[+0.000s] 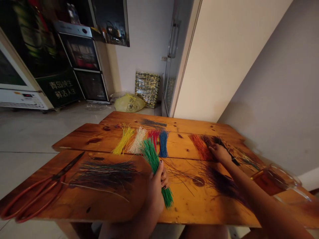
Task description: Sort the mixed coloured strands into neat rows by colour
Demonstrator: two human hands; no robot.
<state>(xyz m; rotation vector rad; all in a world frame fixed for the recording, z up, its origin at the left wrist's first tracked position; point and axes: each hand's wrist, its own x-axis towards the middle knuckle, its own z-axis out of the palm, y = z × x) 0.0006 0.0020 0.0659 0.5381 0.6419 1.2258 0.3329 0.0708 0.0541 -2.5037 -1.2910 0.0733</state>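
My left hand is closed around a bundle of green strands above the middle of the table. Over at the right, my right hand reaches onto the dark brown strands, beside the orange bundle; its fingertips are partly hidden, so its grip is unclear. Yellow, white, red and blue bundles lie in a row behind the green one. Dark purple strands lie near my right forearm.
Large red-handled scissors lie at the left, next to a pile of mixed dark strands. A glass pitcher of amber liquid stands at the right edge of the wooden table. More dark strands lie at the back.
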